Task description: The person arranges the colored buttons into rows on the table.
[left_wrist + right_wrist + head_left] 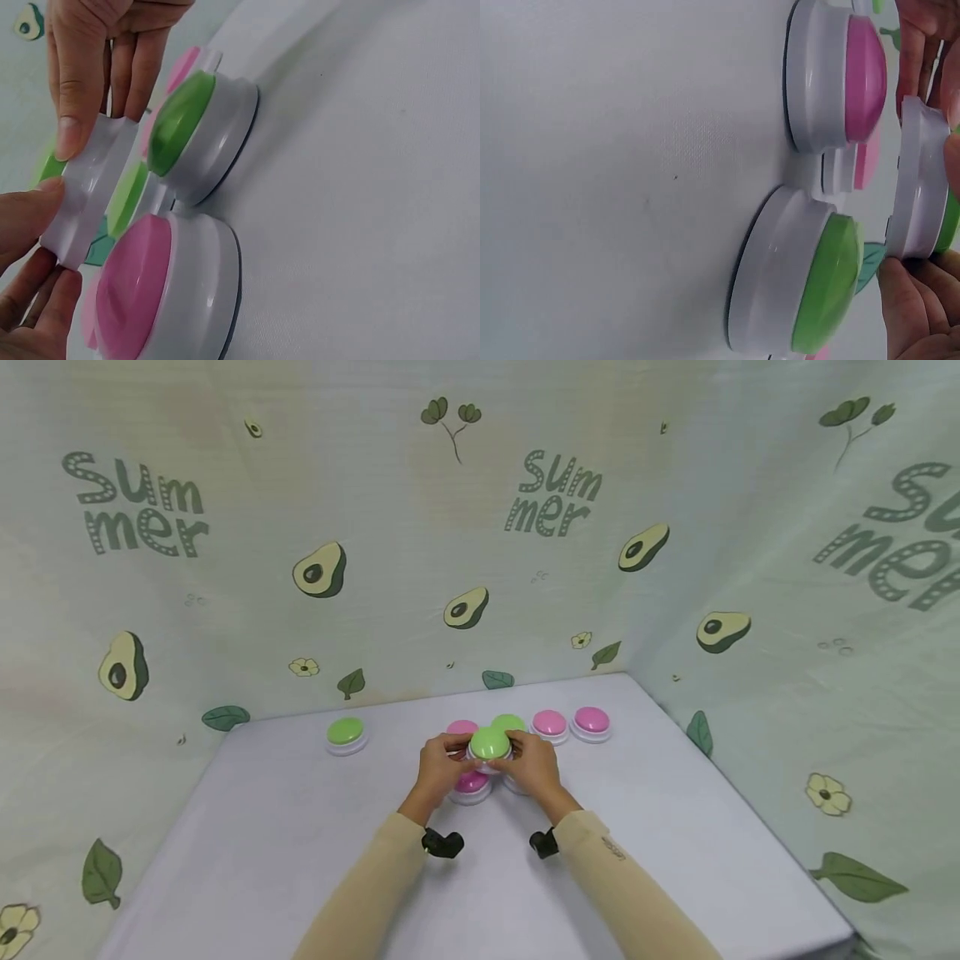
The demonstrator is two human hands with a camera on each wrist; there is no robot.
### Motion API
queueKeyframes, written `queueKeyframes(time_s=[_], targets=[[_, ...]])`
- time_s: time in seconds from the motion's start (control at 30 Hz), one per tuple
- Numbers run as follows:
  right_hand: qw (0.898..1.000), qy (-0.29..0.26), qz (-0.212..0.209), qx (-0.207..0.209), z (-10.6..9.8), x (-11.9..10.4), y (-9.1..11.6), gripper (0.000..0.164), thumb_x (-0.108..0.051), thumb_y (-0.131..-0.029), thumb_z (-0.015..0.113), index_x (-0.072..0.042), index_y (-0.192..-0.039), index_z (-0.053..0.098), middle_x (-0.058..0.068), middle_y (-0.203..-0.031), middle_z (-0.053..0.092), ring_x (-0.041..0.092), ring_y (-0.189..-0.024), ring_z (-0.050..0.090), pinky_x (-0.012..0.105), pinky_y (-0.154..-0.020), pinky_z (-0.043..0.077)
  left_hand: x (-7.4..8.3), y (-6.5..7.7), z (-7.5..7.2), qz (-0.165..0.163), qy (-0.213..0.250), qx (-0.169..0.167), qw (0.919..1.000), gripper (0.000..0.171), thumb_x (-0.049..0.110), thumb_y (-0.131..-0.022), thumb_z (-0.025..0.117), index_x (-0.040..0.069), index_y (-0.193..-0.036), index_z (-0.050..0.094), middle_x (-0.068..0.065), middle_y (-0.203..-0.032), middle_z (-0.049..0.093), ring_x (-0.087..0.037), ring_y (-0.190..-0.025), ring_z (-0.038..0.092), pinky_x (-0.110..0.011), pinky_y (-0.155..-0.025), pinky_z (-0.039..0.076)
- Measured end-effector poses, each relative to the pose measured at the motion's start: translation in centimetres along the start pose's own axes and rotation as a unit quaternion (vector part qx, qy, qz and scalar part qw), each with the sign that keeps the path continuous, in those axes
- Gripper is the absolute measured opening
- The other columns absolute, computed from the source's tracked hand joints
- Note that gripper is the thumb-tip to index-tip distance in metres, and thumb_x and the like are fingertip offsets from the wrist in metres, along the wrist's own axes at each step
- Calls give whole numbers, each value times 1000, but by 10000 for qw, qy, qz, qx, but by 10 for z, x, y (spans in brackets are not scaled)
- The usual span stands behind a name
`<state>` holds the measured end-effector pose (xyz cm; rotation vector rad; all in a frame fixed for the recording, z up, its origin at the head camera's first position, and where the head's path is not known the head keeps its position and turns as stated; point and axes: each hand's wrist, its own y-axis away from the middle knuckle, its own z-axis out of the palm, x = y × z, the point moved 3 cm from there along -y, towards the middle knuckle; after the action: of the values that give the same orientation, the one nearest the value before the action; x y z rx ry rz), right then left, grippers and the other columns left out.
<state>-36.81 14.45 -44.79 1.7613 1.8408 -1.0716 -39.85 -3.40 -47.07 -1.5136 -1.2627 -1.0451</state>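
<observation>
Both hands hold a push button (490,743) with a green dome and white base, raised over the other buttons. My left hand (441,768) pinches its left rim between thumb and fingers; my right hand (534,767) grips the right rim the same way. In the left wrist view the button's white side (90,191) is tilted. Below it stand a pink button (471,783) at front left and a green button (829,285) at front right, mostly covered by my right hand in the head view. Behind are a pink button (462,727) and a green button (509,722).
Two more pink buttons, one nearer (550,722) and one farther right (592,720), stand at the back right of the white table (300,860). A lone green button (346,732) is at the back left. Printed cloth (375,510) hangs behind and beside the table.
</observation>
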Motion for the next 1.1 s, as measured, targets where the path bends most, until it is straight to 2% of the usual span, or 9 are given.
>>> queueKeyframes(time_s=[0.47, 0.6, 0.8, 0.93, 1.1], targets=[[9994, 85, 311, 80, -23, 22, 3, 62, -20, -81, 93, 3, -133, 68, 18, -134, 69, 35, -124, 67, 49, -110, 52, 7, -4, 33, 212, 49, -345, 9992, 52, -9, -83, 84, -3, -132, 69, -21, -131, 68, -34, -125, 66, -35, -101, 58], [9995, 81, 291, 130, -30, 27, 4, 61, -19, -81, 93, 4, -132, 69, 19, -134, 69, 35, -123, 68, 49, -108, 54, 9, -3, 41, 166, -4, -408, 9990, 52, -6, -85, 84, -3, -134, 68, -19, -133, 67, -32, -126, 65, -33, -102, 57], [9994, 103, 245, 242, -37, 34, 5, 61, -19, -81, 92, 5, -132, 68, 20, -131, 70, 36, -118, 70, 48, -103, 57, 13, -3, 50, 334, 41, -527, 9980, 50, -8, -85, 83, -5, -133, 67, -21, -133, 65, -35, -128, 63, -35, -102, 58], [9991, 76, 306, 284, -41, 39, 5, 60, -17, -81, 92, 5, -132, 68, 20, -131, 70, 36, -118, 70, 47, -102, 58, 15, -3, 57, 277, 115, -610, 9977, 51, -7, -86, 82, -4, -134, 67, -21, -133, 64, -36, -128, 63, -35, -103, 57], [9986, 79, 436, 303, -48, 45, 6, 61, -17, -81, 92, 5, -133, 68, 20, -133, 69, 36, -120, 70, 46, -103, 57, 17, -5, 66, 190, -8, -622, 9979, 51, -5, -86, 83, -1, -135, 67, -17, -131, 64, -33, -128, 63, -33, -102, 57]])
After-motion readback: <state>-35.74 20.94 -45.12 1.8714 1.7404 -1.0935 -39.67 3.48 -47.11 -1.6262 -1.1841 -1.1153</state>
